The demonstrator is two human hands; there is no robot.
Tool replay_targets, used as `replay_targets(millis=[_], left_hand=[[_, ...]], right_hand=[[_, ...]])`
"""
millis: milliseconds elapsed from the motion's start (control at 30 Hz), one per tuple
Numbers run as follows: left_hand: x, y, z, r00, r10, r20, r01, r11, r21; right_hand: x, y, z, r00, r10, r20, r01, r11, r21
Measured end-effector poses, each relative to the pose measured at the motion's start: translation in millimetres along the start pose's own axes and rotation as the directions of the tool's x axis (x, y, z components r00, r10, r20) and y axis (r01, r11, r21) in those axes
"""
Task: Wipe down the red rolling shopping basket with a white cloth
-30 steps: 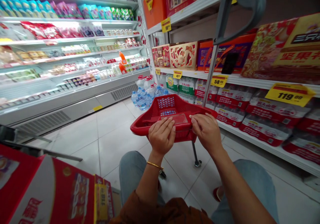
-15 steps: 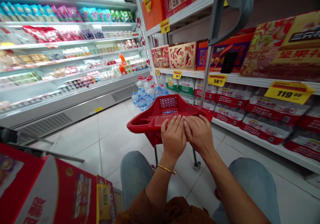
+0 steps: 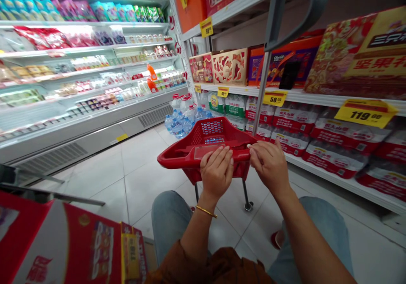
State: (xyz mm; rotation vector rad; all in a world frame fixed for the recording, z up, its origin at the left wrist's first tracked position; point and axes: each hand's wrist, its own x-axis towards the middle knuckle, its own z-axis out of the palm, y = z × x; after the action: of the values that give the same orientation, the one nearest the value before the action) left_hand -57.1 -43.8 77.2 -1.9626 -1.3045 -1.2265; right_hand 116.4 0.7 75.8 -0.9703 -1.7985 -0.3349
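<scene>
In front of my knees stands a red plastic shopping cart (image 3: 177,156) with a perforated basket wall, a grey pole and a grey looped handle (image 3: 312,21) at its right. My left hand (image 3: 217,172) is closed over the middle of the red push bar, fingers on top; a gold bangle circles that wrist. At the bar's right end, my right hand (image 3: 269,163) curls its fingers over the edge. The two hands are apart, and the bar shows between them. The inside of the basket is mostly hidden.
A lit refrigerated display (image 3: 95,119) runs along the left. Packs of bottled water (image 3: 336,153) and gift boxes (image 3: 230,66) fill the right shelves. Large water bottles (image 3: 184,121) stand on the floor beyond the cart. Close at lower left is a red carton (image 3: 79,237).
My right hand has slid right along the push bar, away from my left hand, which it was beside before. My left hand still grips the bar. The view has shifted slightly.
</scene>
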Motion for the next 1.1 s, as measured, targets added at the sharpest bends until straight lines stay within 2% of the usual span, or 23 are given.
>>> replay_targets(millis=[133, 233, 333, 467, 567, 733, 1100], left_hand=[[0, 2, 0.8, 1.000, -0.021, -0.015, 0.021, 1.000, -0.013], [-1, 4, 2.8, 0.998, -0.061, -0.028, 0.060, 0.998, -0.033], [-1, 5, 3.9, 0.996, -0.081, -0.045, 0.080, 0.996, -0.041], [-1, 5, 3.0, 0.996, -0.075, -0.056, 0.073, 0.996, -0.048], [-2, 4, 1.7, 0.997, -0.065, -0.044, 0.064, 0.997, -0.033], [-3, 1, 0.8, 0.999, -0.036, -0.028, 0.036, 0.999, -0.027], [0, 1, 2.4, 0.999, -0.039, -0.038, 0.037, 0.999, -0.038]], right_hand=[[0, 12, 0, 0.995, 0.100, -0.032, -0.097, 0.992, 0.075], [2, 9, 2, 0.989, 0.140, -0.054, -0.135, 0.987, 0.082], [2, -8, 4, 0.990, 0.134, -0.040, -0.131, 0.989, 0.066], [0, -43, 11, 0.996, 0.091, 0.013, -0.092, 0.991, 0.093], [-4, -57, 17, 0.998, 0.057, -0.011, -0.055, 0.994, 0.090], [-6, -44, 19, 1.000, -0.007, -0.024, 0.008, 0.999, 0.038], [0, -13, 5, 0.996, 0.083, -0.025, -0.083, 0.997, 0.000]])
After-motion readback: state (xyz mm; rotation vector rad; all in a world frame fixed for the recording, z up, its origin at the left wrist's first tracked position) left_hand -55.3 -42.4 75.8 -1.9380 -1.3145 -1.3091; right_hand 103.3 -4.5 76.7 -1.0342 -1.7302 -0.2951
